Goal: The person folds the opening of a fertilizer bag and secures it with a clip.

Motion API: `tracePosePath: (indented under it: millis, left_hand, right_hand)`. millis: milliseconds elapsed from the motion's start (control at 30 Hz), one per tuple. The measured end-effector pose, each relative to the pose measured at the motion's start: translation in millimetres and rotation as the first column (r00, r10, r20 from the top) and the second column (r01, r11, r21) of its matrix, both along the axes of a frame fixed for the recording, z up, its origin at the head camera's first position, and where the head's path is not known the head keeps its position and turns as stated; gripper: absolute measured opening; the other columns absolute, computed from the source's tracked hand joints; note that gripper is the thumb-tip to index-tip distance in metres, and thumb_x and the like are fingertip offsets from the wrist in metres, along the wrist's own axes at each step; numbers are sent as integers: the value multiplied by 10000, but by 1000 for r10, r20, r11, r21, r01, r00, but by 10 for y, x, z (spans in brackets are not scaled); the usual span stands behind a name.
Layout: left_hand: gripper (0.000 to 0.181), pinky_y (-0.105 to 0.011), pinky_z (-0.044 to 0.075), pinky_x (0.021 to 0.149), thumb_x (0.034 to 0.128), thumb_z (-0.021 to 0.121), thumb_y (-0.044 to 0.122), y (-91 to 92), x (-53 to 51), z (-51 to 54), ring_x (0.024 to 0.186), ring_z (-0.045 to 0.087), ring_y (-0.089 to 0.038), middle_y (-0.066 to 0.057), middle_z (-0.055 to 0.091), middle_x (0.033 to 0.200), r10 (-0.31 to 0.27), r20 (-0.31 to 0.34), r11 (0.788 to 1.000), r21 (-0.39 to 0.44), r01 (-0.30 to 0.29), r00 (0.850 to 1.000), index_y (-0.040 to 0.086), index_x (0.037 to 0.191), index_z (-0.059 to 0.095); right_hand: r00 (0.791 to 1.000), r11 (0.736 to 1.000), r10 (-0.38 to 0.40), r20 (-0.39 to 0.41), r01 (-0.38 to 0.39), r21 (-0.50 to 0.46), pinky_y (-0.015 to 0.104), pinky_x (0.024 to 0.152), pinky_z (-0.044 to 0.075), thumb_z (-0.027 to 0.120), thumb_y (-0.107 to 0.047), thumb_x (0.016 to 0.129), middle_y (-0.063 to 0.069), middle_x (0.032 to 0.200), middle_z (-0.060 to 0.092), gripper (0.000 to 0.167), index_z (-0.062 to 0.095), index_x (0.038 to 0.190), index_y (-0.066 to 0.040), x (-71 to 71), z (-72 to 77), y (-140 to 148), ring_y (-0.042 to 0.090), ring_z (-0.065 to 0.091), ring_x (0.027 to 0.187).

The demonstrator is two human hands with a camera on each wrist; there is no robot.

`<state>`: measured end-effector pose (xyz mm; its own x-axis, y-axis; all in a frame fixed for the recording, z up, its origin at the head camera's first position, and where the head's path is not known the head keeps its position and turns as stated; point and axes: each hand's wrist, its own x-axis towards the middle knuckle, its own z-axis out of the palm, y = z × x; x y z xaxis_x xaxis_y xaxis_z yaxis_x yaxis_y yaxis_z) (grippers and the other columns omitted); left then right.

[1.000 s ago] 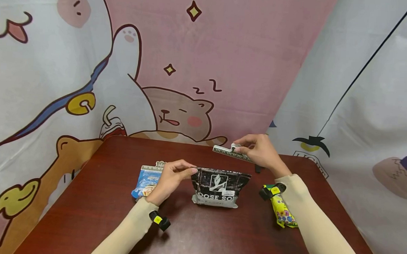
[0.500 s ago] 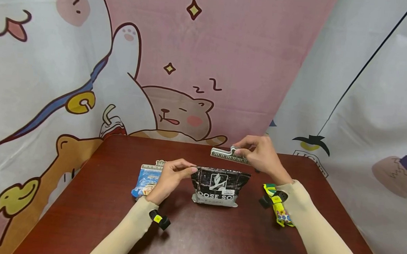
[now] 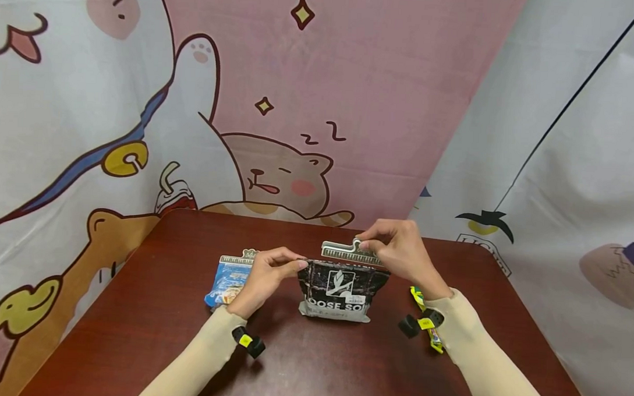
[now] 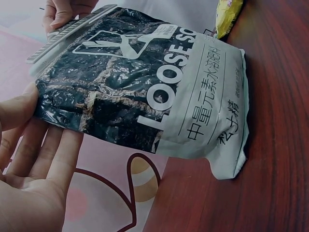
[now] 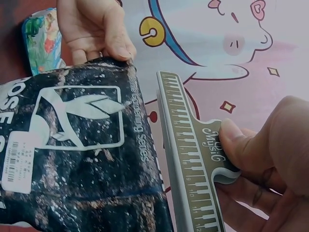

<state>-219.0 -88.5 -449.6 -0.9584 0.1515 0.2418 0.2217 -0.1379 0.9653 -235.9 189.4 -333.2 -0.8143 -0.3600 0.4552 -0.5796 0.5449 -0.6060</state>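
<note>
A black and grey bag lettered "LOOSE SO" (image 3: 340,295) stands upright on the table. My left hand (image 3: 267,278) pinches its top left corner between thumb and fingers, as the left wrist view (image 4: 43,150) also shows. Just above the bag's top edge, my right hand (image 3: 399,250) pinches the handle of a long clip (image 3: 346,252) printed with piano keys and a ruler scale. In the right wrist view the clip (image 5: 186,154) lies alongside the bag's top edge, with a narrow gap between them. Whether its jaws are parted is hard to see.
Left of the bag lies a blue packet (image 3: 227,285) with a similar piano-key clip (image 3: 236,260) on its top. A yellow packet (image 3: 436,340) lies at the right, partly hidden by my right wrist. A cartoon-printed cloth (image 3: 383,107) hangs behind the brown table (image 3: 311,367).
My right hand has moved down and slightly left, bringing the clip from above right to just over the bag's top edge and levelling it. The left hand and bag stay put.
</note>
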Motion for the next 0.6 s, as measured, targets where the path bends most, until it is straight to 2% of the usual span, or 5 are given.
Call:
tracePosePath:
  millis: [167,400,600]
  left_hand:
    - [229,-368,635,829,910,789,154,-7,6,10,896,760,-136,32,791,990,3,6,1000,-4,-3,1000,-29,1042,752]
    - [204,-371,636,821,904,793,142,-1,13,6,889,762,-146,-13,794,1017,15,9,1000,14,-15,1000,-14,1032,763]
    - [222,-378,637,821,901,799,156,-8,5,3,890,766,-152,-7,797,1013,21,9,1000,-4,-21,1000,-13,1042,772]
  right_hand:
    - [999,1000,23,-35,-23,-1,194,485,398,812,29,814,-40,735,733,215,839,828,-184,27,-35,-37,78,561,569]
    - [998,999,48,-48,-47,9,201,502,426,818,16,827,-56,747,725,195,841,853,-177,74,-77,-90,81,585,572]
    - [998,999,37,-55,-35,40,212,501,440,810,13,833,-57,771,736,189,840,860,-172,91,-144,-133,62,589,573]
